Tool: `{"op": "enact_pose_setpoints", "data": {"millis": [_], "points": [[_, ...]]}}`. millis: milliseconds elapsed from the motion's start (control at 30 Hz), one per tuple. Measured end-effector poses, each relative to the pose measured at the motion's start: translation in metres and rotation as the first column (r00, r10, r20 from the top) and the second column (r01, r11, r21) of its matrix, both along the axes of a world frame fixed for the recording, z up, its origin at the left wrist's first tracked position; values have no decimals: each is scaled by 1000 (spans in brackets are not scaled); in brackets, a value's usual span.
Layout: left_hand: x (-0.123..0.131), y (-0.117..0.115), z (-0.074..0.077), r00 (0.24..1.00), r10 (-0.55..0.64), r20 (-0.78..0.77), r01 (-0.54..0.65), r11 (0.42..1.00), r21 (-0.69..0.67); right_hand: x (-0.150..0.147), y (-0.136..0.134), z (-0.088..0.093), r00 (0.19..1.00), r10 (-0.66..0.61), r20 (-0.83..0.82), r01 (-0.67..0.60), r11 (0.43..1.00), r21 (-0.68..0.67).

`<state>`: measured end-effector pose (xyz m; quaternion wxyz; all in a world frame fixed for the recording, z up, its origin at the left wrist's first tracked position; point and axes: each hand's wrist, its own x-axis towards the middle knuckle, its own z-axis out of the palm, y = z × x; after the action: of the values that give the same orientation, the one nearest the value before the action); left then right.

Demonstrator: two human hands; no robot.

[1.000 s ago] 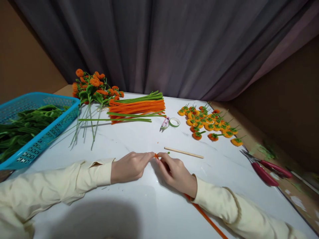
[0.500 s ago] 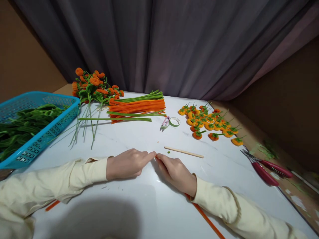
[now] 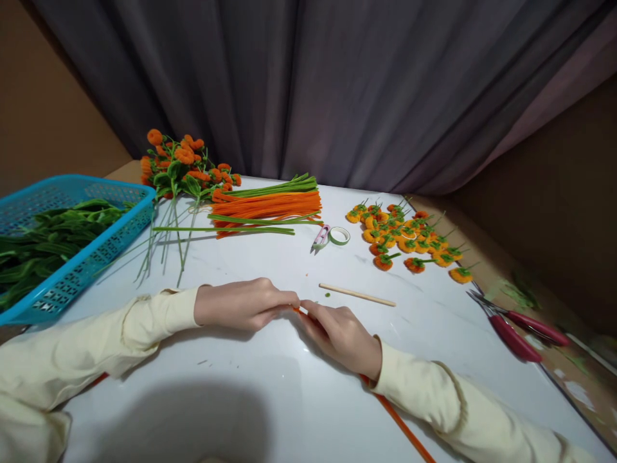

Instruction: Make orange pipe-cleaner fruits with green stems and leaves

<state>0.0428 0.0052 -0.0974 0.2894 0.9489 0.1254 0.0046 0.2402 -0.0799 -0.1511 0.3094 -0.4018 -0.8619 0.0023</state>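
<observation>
My left hand (image 3: 248,305) and my right hand (image 3: 343,334) meet fingertip to fingertip above the white table. Both are closed in a pinch on an orange pipe cleaner (image 3: 405,429), a small bit of which shows between the fingertips. Its long part runs out under my right wrist toward the near edge, and an orange end shows beneath my left sleeve. Just beyond my right hand lie a thin wooden stick (image 3: 357,294) and a tiny green scrap (image 3: 327,294).
A blue basket (image 3: 103,247) of green leaves stands left. Behind are orange flowers (image 3: 184,154), orange pipe cleaners (image 3: 267,206), small pink snips (image 3: 321,238) and green tape (image 3: 340,236). Yellow-orange flower heads (image 3: 407,244) and red-handled pliers (image 3: 515,337) lie right.
My left hand has shifted slightly left, and its outstretched index finger has bent into a pinch. A bit of orange now shows between the fingertips. My right hand has barely moved.
</observation>
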Motion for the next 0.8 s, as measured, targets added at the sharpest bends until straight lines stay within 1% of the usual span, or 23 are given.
{"op": "enact_pose_setpoints", "data": {"millis": [100, 200, 267, 400, 567, 800], "points": [[1, 1, 1, 1000, 22, 20, -20, 996, -87, 1, 0, 0, 1000, 14, 27, -14, 1000, 0], [2, 1, 0, 996, 77, 36, -70, 982, -178, 1, 0, -2, 999, -4, 34, 4, 1000, -3], [1, 2, -2, 993, 105, 45, -94, 973, -210, 2, 0, -4, 999, -19, 33, 19, 1000, -2], [1, 2, -5, 989, 142, 48, -128, 967, -222, 2, 1, -4, 999, -18, 43, 19, 1000, -12], [2, 2, -6, 980, 193, 39, -179, 957, -227, 2, 1, -1, 997, -1, 72, 3, 1000, -18], [2, 1, -6, 981, 190, 33, -178, 957, -231, 2, 2, -3, 995, 7, 99, -8, 1000, 12]]}}
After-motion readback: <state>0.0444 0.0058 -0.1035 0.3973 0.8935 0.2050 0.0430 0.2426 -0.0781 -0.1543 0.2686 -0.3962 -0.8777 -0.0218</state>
